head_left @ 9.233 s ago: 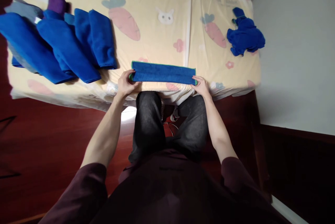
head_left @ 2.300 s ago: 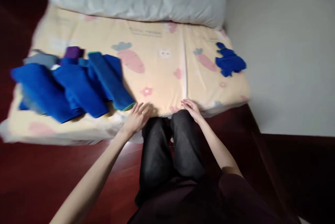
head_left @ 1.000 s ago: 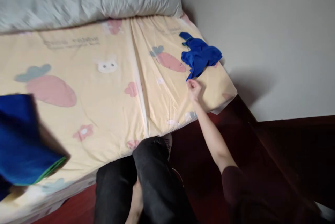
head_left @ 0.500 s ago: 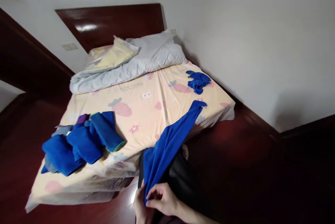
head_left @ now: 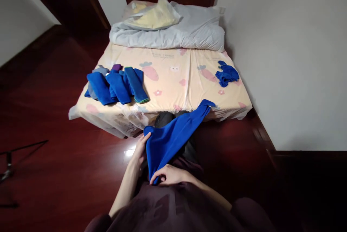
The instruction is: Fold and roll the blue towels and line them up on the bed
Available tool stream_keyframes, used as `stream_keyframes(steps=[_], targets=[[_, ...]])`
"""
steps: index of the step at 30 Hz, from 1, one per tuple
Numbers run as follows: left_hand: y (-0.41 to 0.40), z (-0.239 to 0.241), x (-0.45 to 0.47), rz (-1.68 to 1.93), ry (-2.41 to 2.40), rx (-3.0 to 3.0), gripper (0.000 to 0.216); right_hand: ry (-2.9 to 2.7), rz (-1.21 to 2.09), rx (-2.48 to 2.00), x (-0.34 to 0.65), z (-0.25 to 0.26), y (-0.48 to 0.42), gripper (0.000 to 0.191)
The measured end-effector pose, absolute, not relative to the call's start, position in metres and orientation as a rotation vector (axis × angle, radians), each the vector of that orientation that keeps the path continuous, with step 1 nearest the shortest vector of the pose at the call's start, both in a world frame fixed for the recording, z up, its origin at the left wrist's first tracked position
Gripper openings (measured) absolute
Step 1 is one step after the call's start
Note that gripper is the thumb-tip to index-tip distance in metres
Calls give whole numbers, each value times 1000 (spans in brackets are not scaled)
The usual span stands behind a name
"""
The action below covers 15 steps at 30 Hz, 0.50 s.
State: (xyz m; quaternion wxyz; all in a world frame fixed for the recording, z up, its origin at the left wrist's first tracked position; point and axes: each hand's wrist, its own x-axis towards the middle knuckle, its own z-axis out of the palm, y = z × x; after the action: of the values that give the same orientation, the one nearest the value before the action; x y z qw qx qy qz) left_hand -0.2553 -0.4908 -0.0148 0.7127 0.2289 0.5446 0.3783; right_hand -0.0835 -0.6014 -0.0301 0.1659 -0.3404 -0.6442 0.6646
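A blue towel [head_left: 173,136] stretches from the bed's front edge down across my lap. My left hand [head_left: 141,149] holds its upper left corner, fingers closed along the edge. My right hand [head_left: 169,174] pinches its lower corner close to my body. Several folded blue towels [head_left: 116,84] lie in a row on the left of the bed [head_left: 173,83]. A crumpled blue cloth [head_left: 227,74] sits near the bed's right side.
A grey duvet [head_left: 176,29] and a yellow pillow [head_left: 154,16] are piled at the head of the bed. A white wall [head_left: 284,51] runs along the right. Dark red wood floor [head_left: 54,145] surrounds the bed; a thin stand leg [head_left: 16,150] shows at far left.
The view has tilted and pulled back. My hands have spread apart along the blue towel's near edge, the left moving up to a corner.
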Motion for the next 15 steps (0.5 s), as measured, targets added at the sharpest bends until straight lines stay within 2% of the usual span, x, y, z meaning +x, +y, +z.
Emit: stream_keyframes(steps=[5, 7, 9, 13, 15], targets=[[-479, -10, -269, 1018, 1326, 743, 66, -1810, 1940, -1181, -85, 1, -597, 57], [-476, 0, -276, 1096, 1355, 931, 58, -1691, 1988, -1196, -81, 15, -591, 61], [-473, 15, -284, 1108, 1359, 1120, 48, -1555, 1899, -1218, -76, 26, -582, 57], [-471, 46, -290, 936, 1284, 1330, 39, -1449, 1074, -1422, -61, 31, -549, 42], [-471, 57, -290, 847, 1223, 1401, 38, -1557, 726, -1438, -49, 29, -529, 44]])
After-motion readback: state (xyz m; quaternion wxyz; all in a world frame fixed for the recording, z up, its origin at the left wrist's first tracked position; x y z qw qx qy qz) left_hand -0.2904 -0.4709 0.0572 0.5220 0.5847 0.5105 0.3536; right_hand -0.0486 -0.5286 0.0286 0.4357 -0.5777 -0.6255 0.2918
